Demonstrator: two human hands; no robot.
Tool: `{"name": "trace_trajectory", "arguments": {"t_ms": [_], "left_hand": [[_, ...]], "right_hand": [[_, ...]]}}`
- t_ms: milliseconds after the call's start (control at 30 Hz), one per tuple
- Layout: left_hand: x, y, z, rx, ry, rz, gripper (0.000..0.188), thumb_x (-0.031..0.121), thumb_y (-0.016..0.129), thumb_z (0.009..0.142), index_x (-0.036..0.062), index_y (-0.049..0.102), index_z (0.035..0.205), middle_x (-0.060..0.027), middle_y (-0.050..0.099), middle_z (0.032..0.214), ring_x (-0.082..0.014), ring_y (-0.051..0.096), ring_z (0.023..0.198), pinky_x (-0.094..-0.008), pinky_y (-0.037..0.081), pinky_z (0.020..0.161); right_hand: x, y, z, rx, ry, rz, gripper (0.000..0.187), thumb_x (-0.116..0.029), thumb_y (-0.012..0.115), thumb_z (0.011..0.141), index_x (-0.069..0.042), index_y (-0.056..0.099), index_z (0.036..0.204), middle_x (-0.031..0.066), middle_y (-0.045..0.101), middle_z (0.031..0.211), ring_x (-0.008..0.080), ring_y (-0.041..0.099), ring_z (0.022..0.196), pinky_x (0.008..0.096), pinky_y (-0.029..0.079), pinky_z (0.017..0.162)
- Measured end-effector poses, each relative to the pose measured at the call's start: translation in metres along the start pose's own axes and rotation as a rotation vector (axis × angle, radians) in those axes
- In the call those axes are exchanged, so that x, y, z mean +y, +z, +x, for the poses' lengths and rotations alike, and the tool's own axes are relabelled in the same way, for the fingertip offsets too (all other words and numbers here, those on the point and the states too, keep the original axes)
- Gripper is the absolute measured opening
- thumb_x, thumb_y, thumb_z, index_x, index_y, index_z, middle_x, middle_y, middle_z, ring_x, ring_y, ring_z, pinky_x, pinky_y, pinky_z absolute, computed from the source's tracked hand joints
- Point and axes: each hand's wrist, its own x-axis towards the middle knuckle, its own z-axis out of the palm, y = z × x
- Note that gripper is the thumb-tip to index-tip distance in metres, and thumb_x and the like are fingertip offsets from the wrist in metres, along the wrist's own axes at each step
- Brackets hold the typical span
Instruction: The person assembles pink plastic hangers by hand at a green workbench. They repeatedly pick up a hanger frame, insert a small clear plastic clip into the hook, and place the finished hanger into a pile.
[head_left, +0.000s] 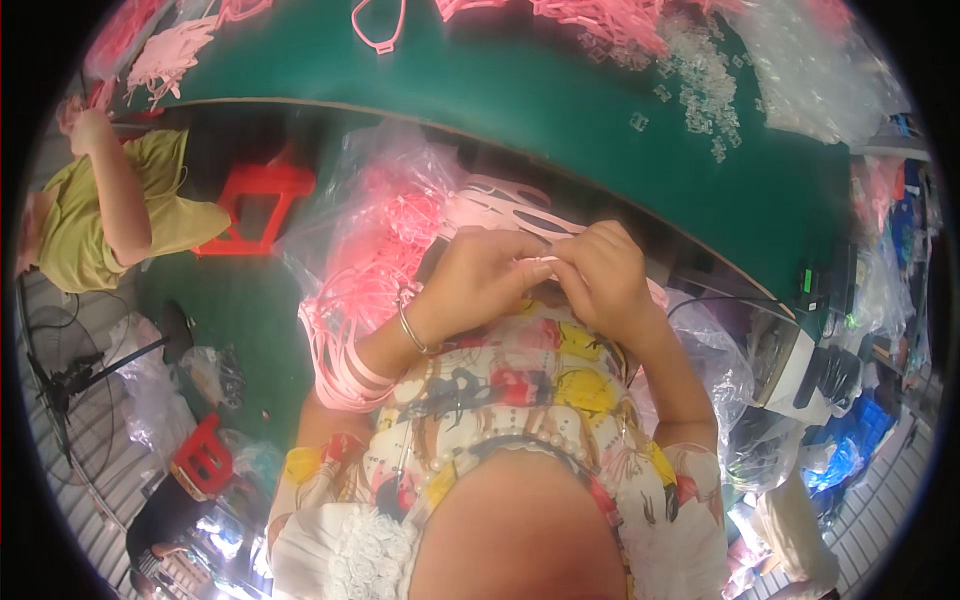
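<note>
My left hand [480, 275] and my right hand [608, 275] meet in front of my chest. Fingertips of both pinch a thin pink strap [543, 260], of which only a short piece shows between them; anything smaller there is hidden by the fingers. Just beyond the knuckles lie flat pale-pink straps [500, 212]. More pink strap loops [338, 365] hang around my left forearm, below a bracelet at the wrist. Beside that forearm, a clear plastic bag [385, 160] holds a bundle of brighter pink straps [405, 225].
A green table [600, 130] curves across ahead, bearing pink straps [600, 18], small clear plastic buckles [700, 85] and a single pink loop [380, 45]. A red stool [262, 205] and a person in a yellow-green top [120, 215] are at left. Plastic bags [735, 390] lie at right.
</note>
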Motion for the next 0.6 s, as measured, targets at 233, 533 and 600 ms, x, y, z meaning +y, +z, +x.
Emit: {"name": "trace_trajectory", "arguments": {"t_ms": [233,533,600], "left_hand": [[0.0,0.003,-0.007,0.209,0.386,0.589,0.011,0.01,0.063,0.083,0.0027,0.065,0.091,-0.0092,0.063,0.078,-0.0232,0.059,0.068,-0.0335,0.04,0.068],[-0.016,0.007,-0.003,0.269,0.454,0.559,0.009,0.008,0.065,0.08,0.0045,0.062,0.088,-0.0087,0.06,0.077,-0.0265,0.056,0.066,-0.035,0.038,0.066],[-0.016,0.004,-0.005,0.189,0.454,0.627,0.01,0.008,0.065,0.079,0.0045,0.062,0.089,-0.0088,0.06,0.077,-0.0272,0.056,0.066,-0.0352,0.039,0.066]], "right_hand": [[-0.012,-0.006,0.003,-0.048,0.094,0.007,0.01,-0.004,0.067,0.075,-0.002,0.059,0.081,0.0107,0.058,0.068,0.0284,0.057,0.064,0.0374,0.042,0.065],[0.011,-0.001,-0.001,-0.381,0.923,0.783,0.014,-0.013,0.054,0.087,-0.003,0.059,0.079,-0.0005,0.054,0.065,0.0053,0.049,0.057,0.023,0.036,0.049],[0.016,-0.002,0.005,-0.458,0.952,0.916,0.016,-0.014,0.053,0.088,-0.003,0.058,0.078,-0.0034,0.051,0.065,0.0036,0.044,0.058,0.0202,0.034,0.051]]}}
